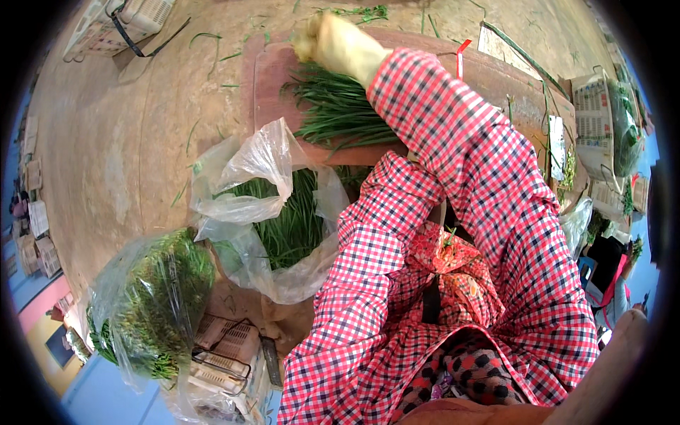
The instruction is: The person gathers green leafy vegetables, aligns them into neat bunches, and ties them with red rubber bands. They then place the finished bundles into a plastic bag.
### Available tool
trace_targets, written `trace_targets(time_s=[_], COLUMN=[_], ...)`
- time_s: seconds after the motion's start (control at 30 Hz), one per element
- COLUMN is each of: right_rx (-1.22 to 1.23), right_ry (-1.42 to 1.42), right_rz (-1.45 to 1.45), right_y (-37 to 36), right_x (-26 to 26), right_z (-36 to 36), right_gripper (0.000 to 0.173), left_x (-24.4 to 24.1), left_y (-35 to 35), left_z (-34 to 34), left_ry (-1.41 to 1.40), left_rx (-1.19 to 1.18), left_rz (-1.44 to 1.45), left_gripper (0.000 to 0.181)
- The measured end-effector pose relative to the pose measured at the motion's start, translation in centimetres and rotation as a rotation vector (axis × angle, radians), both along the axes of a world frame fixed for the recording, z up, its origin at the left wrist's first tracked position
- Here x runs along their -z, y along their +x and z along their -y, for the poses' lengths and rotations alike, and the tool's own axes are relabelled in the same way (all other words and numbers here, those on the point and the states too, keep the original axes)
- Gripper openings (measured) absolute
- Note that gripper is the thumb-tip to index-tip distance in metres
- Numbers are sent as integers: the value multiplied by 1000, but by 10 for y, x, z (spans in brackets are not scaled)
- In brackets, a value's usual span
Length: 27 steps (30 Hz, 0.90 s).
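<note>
My right hand (340,45), in a pale yellowish glove and blurred, is over the far left end of a reddish-brown board, just beyond a bunch of long green leafy stalks (345,111). Whether it holds anything cannot be told. My left forearm, in a checked sleeve, reaches toward the board's near edge, with its hand hidden behind the right sleeve. An opened clear plastic bag (271,159) with more long green stalks (297,234) in it stands left of my left sleeve.
A full clear bag of greens (159,303) rests at the lower left beside plastic crates (228,340). Another crate (143,16) lies at the far left; a crate (589,122) and a bag of greens (624,127) stand at right. A person (619,297) is at far right.
</note>
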State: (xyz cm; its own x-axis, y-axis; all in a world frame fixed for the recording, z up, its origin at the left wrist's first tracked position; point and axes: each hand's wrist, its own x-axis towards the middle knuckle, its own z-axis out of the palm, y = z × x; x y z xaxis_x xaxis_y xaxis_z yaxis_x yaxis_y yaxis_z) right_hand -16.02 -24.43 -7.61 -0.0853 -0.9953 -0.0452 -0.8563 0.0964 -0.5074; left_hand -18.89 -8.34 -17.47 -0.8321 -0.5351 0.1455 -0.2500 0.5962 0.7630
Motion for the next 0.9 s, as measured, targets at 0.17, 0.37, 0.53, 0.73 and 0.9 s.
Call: trace_targets(time_s=[0.17, 0.37, 0.53, 0.73, 0.9], right_rx=[119, -224, -279, -87, -281], right_ry=[-248, -126, -141, -475, -216], right_rz=[381, -351, -561, 400, -291], right_y=[16, 2, 7, -4, -6], right_x=[-99, -27, 18, -38, -5], right_z=[-25, -55, -44, 11, -23], right_gripper=[18, 32, 27, 28, 24], left_x=[-4, -1, -5, -13, 2], left_y=[-11, -11, 2, 1, 3], left_z=[1, 1, 1, -11, -7], left_ry=[-108, -212, -237, -218, -263], left_rx=[-7, -39, -32, 29, 17], left_rz=[26, 51, 66, 79, 121], left_gripper=[55, 52, 50, 47, 45])
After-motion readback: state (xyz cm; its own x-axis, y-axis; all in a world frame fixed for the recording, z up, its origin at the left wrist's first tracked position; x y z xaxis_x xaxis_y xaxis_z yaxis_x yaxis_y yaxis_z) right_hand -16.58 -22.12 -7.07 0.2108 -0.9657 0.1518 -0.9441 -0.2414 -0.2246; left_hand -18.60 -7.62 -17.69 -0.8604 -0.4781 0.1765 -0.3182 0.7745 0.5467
